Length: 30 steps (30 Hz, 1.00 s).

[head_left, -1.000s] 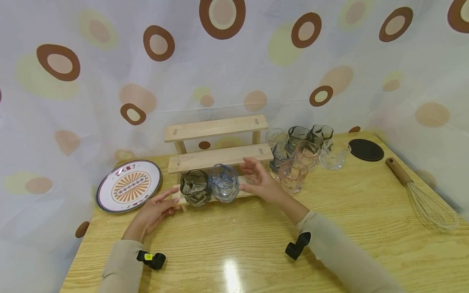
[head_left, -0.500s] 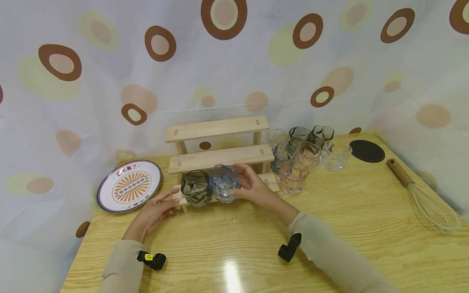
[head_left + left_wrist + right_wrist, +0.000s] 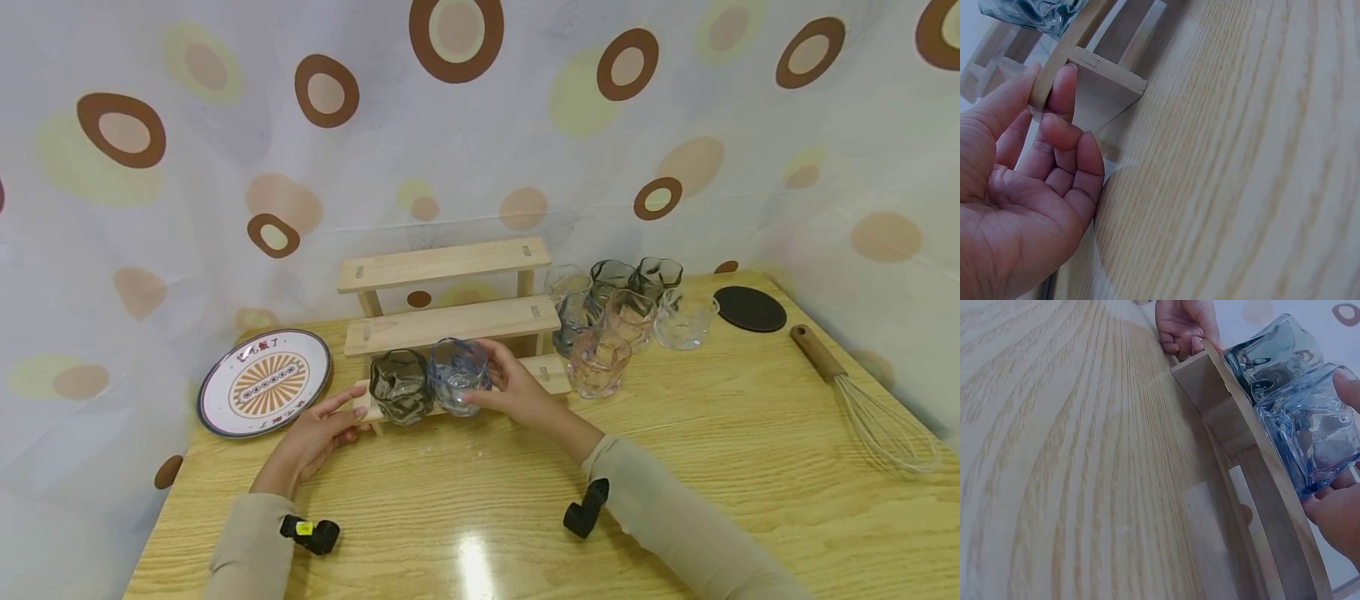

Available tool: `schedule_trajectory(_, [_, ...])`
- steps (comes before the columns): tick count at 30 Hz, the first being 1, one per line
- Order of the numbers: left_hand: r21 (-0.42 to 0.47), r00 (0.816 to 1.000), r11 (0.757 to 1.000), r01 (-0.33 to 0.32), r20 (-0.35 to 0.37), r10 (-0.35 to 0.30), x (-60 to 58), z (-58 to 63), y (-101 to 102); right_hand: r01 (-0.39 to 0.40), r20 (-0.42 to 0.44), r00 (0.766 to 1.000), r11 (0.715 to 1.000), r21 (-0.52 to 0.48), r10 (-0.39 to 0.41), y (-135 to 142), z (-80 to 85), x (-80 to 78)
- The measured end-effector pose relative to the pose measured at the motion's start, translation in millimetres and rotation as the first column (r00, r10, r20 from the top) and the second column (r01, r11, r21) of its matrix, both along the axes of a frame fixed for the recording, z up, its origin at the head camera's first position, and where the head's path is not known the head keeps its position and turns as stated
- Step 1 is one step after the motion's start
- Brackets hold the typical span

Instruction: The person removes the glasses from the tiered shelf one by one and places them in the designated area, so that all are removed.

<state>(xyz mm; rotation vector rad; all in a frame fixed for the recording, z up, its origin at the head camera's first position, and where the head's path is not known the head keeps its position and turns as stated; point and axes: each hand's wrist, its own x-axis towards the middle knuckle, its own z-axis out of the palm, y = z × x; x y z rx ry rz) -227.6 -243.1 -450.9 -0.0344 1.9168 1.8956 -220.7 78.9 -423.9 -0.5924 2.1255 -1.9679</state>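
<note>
A three-tier wooden rack (image 3: 450, 325) stands at the back of the table. On its lowest board, a smoky grey glass (image 3: 400, 387) sits at the left with a blue-tinted glass (image 3: 454, 375) right beside it. My left hand (image 3: 318, 433) pinches the left end of that board between thumb and fingers, as the left wrist view shows on the board's edge (image 3: 1054, 59). My right hand (image 3: 517, 392) grips the blue glass from its right side, thumb in front and fingers behind. In the right wrist view the blue glass (image 3: 1319, 434) stands against the grey glass (image 3: 1272, 359).
Right of the rack several glasses cluster, among them a pink glass (image 3: 598, 364) in front and a clear glass (image 3: 682, 319). A patterned plate (image 3: 264, 382) lies at the left. Farther right are a black round mat (image 3: 750, 308) and a whisk (image 3: 862, 400).
My right hand has moved left from beside the blue glass and closed its fingers and thumb around it. My left hand stays on the board's end.
</note>
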Motion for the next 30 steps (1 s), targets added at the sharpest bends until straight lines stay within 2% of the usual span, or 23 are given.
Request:
schedule_trajectory(19, [-0.01, 1.0, 1.0, -0.003, -0.009, 0.002, 0.2, -0.7, -0.1, 0.027, -0.04, 0.999, 1.0, 0.005, -0.026, -6.8, -2.0, 0.1])
schedule_trajectory(25, [-0.02, 1.0, 1.0, 0.001, -0.013, -0.001, 0.4, -1.6, 0.0, 0.035, -0.034, 0.999, 0.999, -0.013, -0.035, -7.4, -1.8, 0.7])
schedule_trajectory(30, [-0.026, 1.0, 1.0, 0.002, -0.019, -0.003, -0.1, -2.2, -0.2, 0.063, -0.027, 0.998, 0.998, 0.014, -0.063, -4.7, -1.5, 2.8])
